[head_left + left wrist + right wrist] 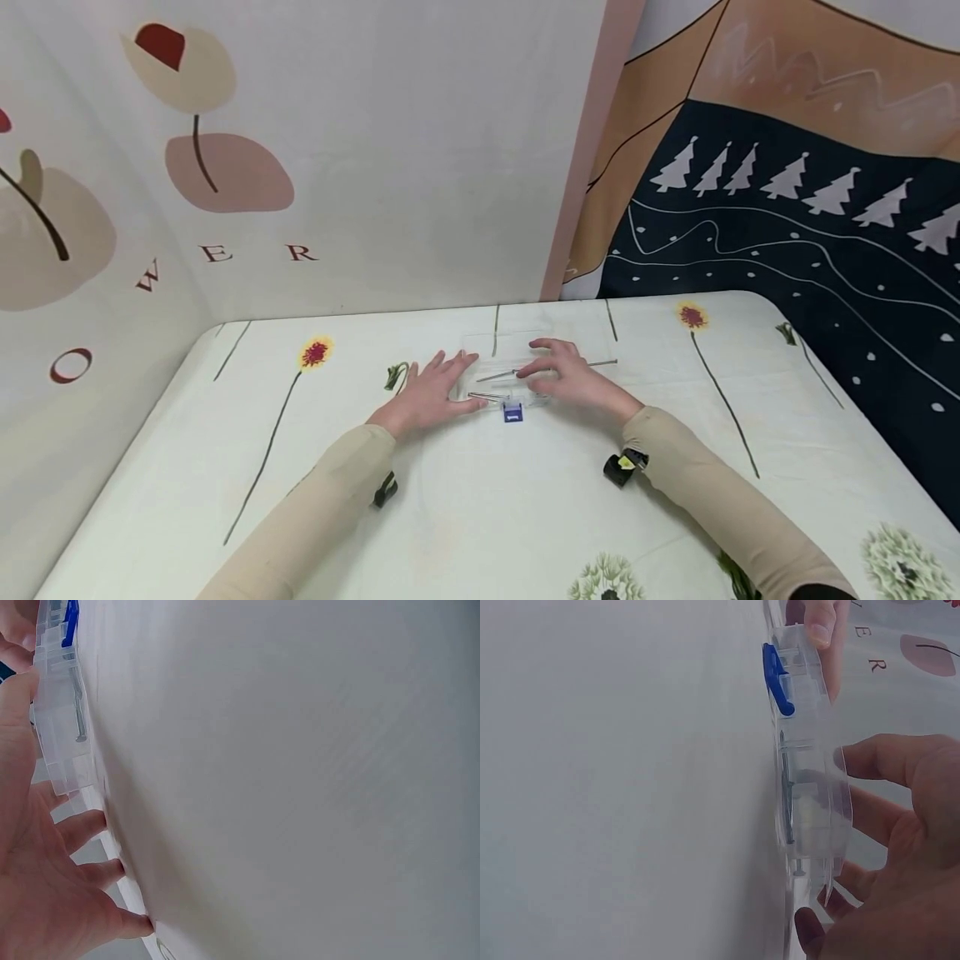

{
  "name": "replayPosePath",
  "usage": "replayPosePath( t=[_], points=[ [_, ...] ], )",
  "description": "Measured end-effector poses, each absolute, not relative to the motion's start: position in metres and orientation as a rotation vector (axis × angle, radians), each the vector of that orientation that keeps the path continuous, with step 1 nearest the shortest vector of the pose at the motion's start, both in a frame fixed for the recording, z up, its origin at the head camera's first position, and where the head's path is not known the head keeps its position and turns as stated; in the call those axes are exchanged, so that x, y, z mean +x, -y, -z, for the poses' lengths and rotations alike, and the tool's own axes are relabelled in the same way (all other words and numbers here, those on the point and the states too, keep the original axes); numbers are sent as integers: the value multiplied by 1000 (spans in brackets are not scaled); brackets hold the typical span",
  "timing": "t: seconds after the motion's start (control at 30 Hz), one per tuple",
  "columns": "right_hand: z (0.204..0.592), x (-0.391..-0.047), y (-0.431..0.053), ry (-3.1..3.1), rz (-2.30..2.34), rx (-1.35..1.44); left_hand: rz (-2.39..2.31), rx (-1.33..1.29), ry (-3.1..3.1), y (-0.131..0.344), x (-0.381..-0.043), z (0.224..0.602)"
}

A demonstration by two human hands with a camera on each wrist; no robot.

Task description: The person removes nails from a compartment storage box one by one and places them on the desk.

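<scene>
A clear plastic case with a blue latch lies on the table. Thin metal nails show in its front part, and another thin metal rod lies farther back. My left hand spreads its fingers at the case's left side, fingertips on the cloth, thumb at the front left corner. Over the right part my right hand reaches with bent, separated fingers; its thumb is at the case wall. A nail end sticks out right of this hand.
White cloth printed with flowers covers the table. A pale curtain stands behind it, with a dark tree-patterned cloth at the right. Each wrist wears a small black camera.
</scene>
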State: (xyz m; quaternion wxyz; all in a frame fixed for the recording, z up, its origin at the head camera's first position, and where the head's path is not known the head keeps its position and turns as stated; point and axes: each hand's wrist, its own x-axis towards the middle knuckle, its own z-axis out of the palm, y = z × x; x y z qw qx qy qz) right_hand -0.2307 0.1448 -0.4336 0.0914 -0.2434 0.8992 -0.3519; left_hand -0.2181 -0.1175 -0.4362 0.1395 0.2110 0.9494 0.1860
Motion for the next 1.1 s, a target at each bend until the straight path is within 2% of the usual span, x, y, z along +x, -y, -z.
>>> replayPosePath(
  t=[0.73, 1.1],
  points=[
    [432, -233, -131, -2607, 874, -678, -529, 617, -2754, 115, -218, 436],
    [433, -235, -131, -2611, 1018, -600, -527, 591, -2756, 115, -217, 435]
  ],
)
